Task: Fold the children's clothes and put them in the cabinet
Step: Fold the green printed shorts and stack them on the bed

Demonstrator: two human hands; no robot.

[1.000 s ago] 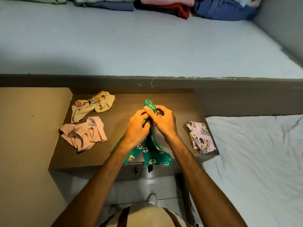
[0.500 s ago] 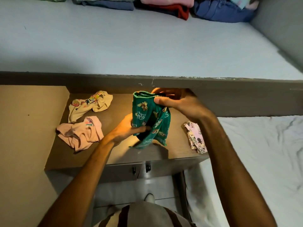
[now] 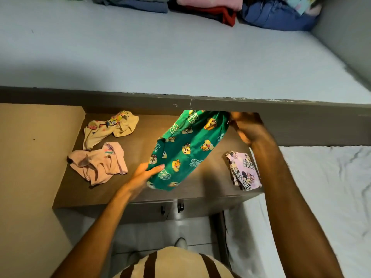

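A green garment [image 3: 188, 149] printed with cartoon chipmunks is stretched out above the brown cabinet top [image 3: 140, 189]. My left hand [image 3: 146, 173] grips its near lower edge. My right hand [image 3: 245, 127] pinches its far upper corner, just under the shelf's front edge. A crumpled yellow garment [image 3: 109, 128] and a crumpled pink garment [image 3: 98, 164] lie on the left of the cabinet top. A folded lilac printed piece [image 3: 243, 170] lies at its right edge.
A pale blue upper shelf [image 3: 180, 57] spans the view, with stacks of folded clothes [image 3: 210, 8] along its back. Two dark handles [image 3: 172, 207] show on the cabinet front. A white-sheeted bed [image 3: 325, 197] is at right, a beige wall [image 3: 30, 177] at left.
The green garment was bunched between both hands; now it is spread open. My right hand has moved up and right under the shelf edge, my left hand down and left.
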